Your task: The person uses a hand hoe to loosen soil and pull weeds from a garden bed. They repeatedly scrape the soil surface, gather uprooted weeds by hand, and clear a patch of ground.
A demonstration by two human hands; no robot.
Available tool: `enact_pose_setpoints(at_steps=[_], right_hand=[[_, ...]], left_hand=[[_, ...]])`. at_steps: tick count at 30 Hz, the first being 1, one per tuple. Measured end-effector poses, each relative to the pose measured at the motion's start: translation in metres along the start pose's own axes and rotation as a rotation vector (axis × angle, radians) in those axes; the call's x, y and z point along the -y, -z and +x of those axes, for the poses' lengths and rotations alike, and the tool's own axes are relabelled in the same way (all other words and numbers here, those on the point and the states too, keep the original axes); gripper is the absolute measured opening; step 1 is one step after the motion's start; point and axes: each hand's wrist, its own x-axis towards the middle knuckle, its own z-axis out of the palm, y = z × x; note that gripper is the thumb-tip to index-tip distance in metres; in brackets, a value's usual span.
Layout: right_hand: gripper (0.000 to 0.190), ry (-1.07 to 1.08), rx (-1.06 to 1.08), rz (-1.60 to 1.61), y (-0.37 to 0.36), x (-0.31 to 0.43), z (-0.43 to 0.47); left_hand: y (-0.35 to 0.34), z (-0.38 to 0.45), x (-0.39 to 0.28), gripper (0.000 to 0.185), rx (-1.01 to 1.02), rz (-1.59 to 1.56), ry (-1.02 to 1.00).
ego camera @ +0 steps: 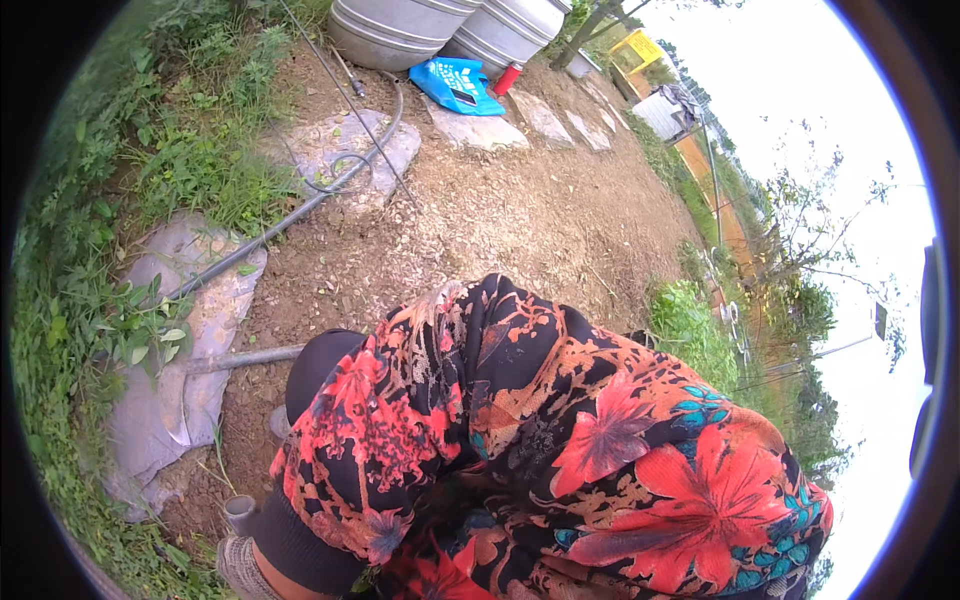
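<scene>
My right arm, in a floral sleeve [555, 420], bends across the lower half of the head view. Past its black ribbed cuff [307, 536] a strip of bare wrist shows. Part of my right hand [241, 564], in a grey knit glove, sits at the lower left edge; its fingers are hidden. Just above the glove rises the round end of a grey tube or handle [240, 511]; whether I grip it cannot be told. Left of my dark-clothed knee [319, 369] lies a sickle [232, 361], its curved blade on a flat grey slab [202, 315]. My left hand is out of view.
A dark hose [300, 214] crosses several slabs beside weeds [202, 142]. Grey vats [405, 30] stand at the top, near a blue plastic bag [442, 75] with a phone [463, 97] on it and a red flask [508, 79]. Bare soil [510, 210] stretches ahead.
</scene>
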Motion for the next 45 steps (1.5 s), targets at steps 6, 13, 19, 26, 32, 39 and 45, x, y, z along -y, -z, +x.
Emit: enact_pose_setpoints(at_steps=[6,13,19,26,32,39,45], right_hand=[[0.023,-0.008,0.02,0.012,0.007,0.017,-0.005],[0.026,-0.001,0.073,-0.001,0.004,0.031,0.004],[0.028,0.031,0.113,0.011,0.009,0.038,0.01],[0.03,0.016,0.18,0.064,0.019,0.031,0.001],[0.015,-0.019,0.081,0.126,0.007,0.038,0.0],[0.016,0.037,0.137,0.166,0.003,0.053,-0.004],[0.02,-0.032,0.3,0.104,-0.007,0.059,-0.007]], left_hand=[[-0.005,0.011,0.006,0.041,0.031,-0.059,-0.016],[-0.01,0.016,0.021,0.037,0.065,-0.133,-0.022],[-0.028,0.023,0.047,0.034,0.101,-0.221,-0.03],[-0.005,-0.015,0.06,0.028,0.073,-0.313,-0.066],[0.011,-0.059,0.028,0.023,-0.122,0.041,0.028],[0.011,-0.077,-0.015,0.019,0.007,0.014,0.09],[-0.001,-0.06,-0.009,0.026,0.091,-0.054,0.242]])
